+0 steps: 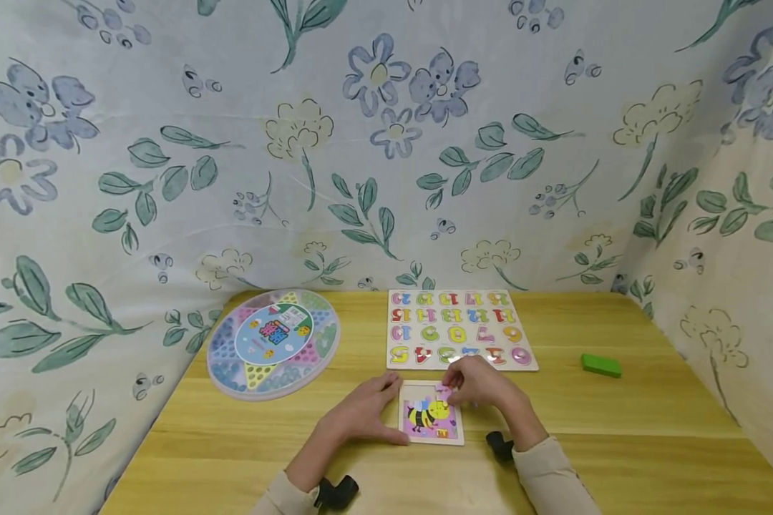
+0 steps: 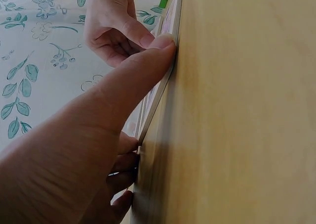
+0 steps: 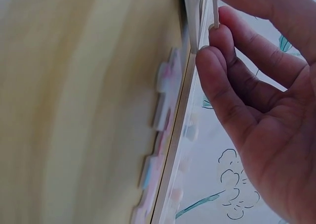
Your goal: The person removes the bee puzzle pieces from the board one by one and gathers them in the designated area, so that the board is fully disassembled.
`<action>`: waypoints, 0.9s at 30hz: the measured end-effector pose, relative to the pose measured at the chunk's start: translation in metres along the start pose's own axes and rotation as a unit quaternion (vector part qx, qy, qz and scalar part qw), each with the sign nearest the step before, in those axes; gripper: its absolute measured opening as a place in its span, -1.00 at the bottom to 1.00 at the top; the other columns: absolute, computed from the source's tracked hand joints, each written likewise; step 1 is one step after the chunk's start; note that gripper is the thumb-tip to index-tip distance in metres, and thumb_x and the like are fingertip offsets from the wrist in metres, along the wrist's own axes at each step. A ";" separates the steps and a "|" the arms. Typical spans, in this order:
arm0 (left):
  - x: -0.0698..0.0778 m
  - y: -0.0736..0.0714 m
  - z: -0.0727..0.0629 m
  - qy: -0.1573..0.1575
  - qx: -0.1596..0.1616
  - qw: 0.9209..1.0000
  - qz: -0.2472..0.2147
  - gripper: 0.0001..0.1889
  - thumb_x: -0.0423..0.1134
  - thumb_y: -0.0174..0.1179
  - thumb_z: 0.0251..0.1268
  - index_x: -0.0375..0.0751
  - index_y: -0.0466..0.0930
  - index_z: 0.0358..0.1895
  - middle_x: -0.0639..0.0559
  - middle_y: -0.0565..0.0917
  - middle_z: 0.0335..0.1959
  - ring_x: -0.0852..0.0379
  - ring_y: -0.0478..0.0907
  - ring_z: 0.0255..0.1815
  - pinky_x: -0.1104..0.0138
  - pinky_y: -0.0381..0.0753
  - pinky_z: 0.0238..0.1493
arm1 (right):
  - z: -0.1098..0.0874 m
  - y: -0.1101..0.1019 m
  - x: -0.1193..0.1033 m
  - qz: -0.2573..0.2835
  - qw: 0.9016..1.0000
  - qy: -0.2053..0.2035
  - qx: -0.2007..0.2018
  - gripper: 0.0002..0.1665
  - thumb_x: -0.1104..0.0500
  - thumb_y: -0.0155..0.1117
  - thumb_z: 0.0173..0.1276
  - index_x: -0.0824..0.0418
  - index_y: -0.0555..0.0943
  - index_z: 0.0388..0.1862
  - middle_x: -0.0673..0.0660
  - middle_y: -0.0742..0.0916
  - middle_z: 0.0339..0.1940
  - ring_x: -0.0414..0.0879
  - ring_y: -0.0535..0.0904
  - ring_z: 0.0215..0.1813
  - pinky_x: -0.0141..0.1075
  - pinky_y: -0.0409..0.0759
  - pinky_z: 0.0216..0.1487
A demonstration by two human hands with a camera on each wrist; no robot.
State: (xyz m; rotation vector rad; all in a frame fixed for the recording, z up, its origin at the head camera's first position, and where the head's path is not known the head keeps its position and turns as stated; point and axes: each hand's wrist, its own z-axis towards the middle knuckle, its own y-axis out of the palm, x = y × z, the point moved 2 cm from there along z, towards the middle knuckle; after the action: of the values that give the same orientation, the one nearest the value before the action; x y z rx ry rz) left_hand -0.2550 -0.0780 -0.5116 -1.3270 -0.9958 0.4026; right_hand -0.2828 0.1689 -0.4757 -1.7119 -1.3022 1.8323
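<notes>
A square bee jigsaw puzzle (image 1: 430,422) in a pale wooden tray lies on the table in the head view. My left hand (image 1: 369,413) holds the tray along its left side, thumb at the near corner and fingers at the far one. The left wrist view shows that thumb (image 2: 143,66) on the tray's edge. Over the puzzle's far right corner, my right hand (image 1: 479,386) pinches a thin jigsaw piece (image 3: 216,14), mostly hidden by the fingers. Loose jigsaw pieces (image 3: 169,88) lie on the table below the right hand in the right wrist view.
Behind the puzzle lies a number board (image 1: 457,334) with coloured numerals. A round Chinese checkers board (image 1: 322,347) sits at the back left, a green block (image 1: 600,365) to the right. Flowered cloth (image 1: 386,143) hangs behind the wooden table (image 1: 650,443).
</notes>
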 end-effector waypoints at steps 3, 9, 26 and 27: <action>0.000 -0.001 0.000 0.000 0.000 1.000 0.000 0.20 0.57 0.17 -0.10 -0.14 0.07 0.54 -0.03 0.09 0.58 -0.01 0.11 0.56 0.12 0.22 0.51 | 0.000 -0.001 0.000 -0.004 1.000 -0.005 0.002 -0.77 0.27 0.57 -0.03 0.16 0.69 -0.38 -0.03 0.67 -0.46 -0.18 0.52 -0.39 -0.40 0.52 -0.43; 0.001 -0.001 0.001 0.003 0.000 1.000 -0.001 0.19 0.54 0.20 -0.09 -0.15 0.07 0.54 -0.04 0.10 0.58 -0.02 0.12 0.56 0.13 0.21 0.52 | -0.003 -0.003 0.000 -0.002 1.000 -0.010 0.006 -0.76 0.27 0.58 -0.05 0.17 0.71 -0.36 -0.02 0.69 -0.45 -0.20 0.53 -0.38 -0.43 0.53 -0.39; 0.001 0.000 0.000 0.002 -0.003 1.000 0.005 0.20 0.53 0.21 -0.09 -0.15 0.06 0.54 -0.04 0.07 0.59 -0.02 0.10 0.57 0.13 0.20 0.52 | -0.015 -0.015 0.017 -0.012 0.999 -0.051 0.012 -0.78 0.28 0.54 -0.04 0.17 0.72 -0.35 -0.04 0.70 -0.43 -0.22 0.53 -0.38 -0.45 0.55 -0.36; 0.001 0.000 0.000 0.002 -0.002 1.000 0.004 0.20 0.53 0.21 -0.09 -0.15 0.06 0.54 -0.05 0.07 0.59 -0.02 0.09 0.57 0.13 0.20 0.52 | -0.016 -0.016 0.019 -0.012 0.998 -0.056 0.012 -0.78 0.28 0.54 -0.03 0.18 0.72 -0.35 -0.03 0.70 -0.44 -0.22 0.54 -0.39 -0.45 0.55 -0.36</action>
State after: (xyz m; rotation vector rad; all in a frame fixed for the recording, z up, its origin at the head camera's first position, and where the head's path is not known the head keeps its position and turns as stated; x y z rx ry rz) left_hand -0.2545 -0.0776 -0.5110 -1.3354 -0.9881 0.4046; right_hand -0.2781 0.1975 -0.4730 -1.5943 -1.3327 1.9477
